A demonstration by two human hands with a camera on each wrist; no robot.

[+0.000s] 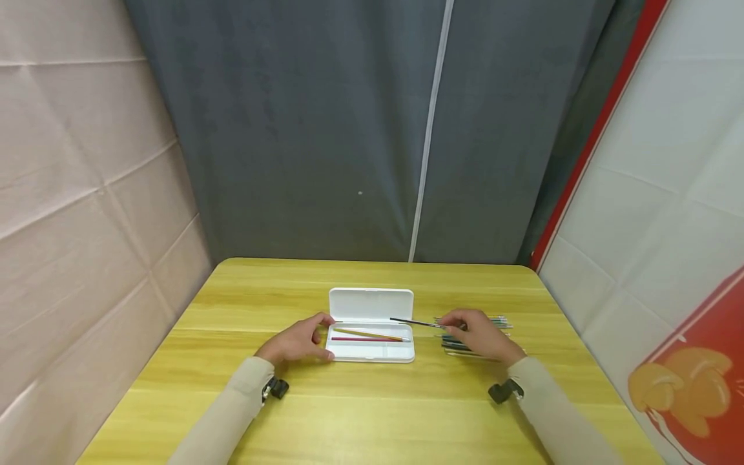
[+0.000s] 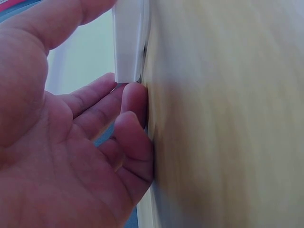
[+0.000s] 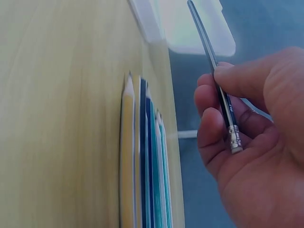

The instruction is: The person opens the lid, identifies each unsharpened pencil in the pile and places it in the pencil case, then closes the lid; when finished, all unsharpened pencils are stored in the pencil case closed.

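Head view: I see R hand [image 1: 478, 334] fingers pinching dark pencil [image 1: 415, 322], far end over open white case [image 1: 372, 352] w/ 2 pencils [image 1: 366, 334] inside; L hand [image 1: 296, 340] fingers grip case's L end; more pencils [image 1: 456, 345] on counter [image 1: 372, 413] nr R hand.

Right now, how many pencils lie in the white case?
2: a yellow pencil and, just in front, a red pencil, both in the white case. None seems hidden.

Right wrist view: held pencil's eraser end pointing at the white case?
No, the eraser sits by the palm of the right hand, while the other end of the pencil points toward the white case.
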